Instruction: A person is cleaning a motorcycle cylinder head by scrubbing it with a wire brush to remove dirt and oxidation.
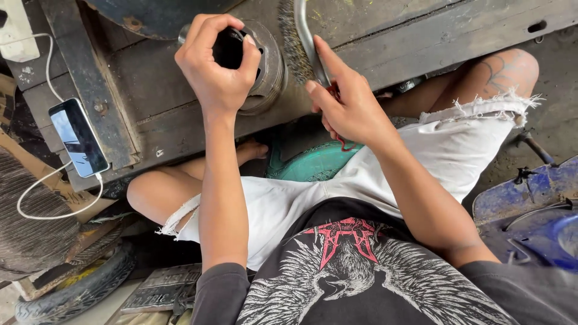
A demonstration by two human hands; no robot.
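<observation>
While sitting cross-legged at low wooden bench (385, 42), person is gripping round metal cylinder (268, 66) lying on bench, far left of centre. Cylinder is looking heavy, rigid, likely greasy; rim is seeming surest hold. Left hand (217, 66) is wrapping its near rim, fingers (241, 57) curling closed over opening. Right hand (349, 102) is pinching wire brush (304, 39) by curved metal handle, fingers closed, bristles touching cylinder's right side. Phone (78, 137) is charging, far left.

Rough repair workshop: grimy wooden bench (150, 84), worn tyre (78, 289), blue scooter bodywork (530, 198).
</observation>
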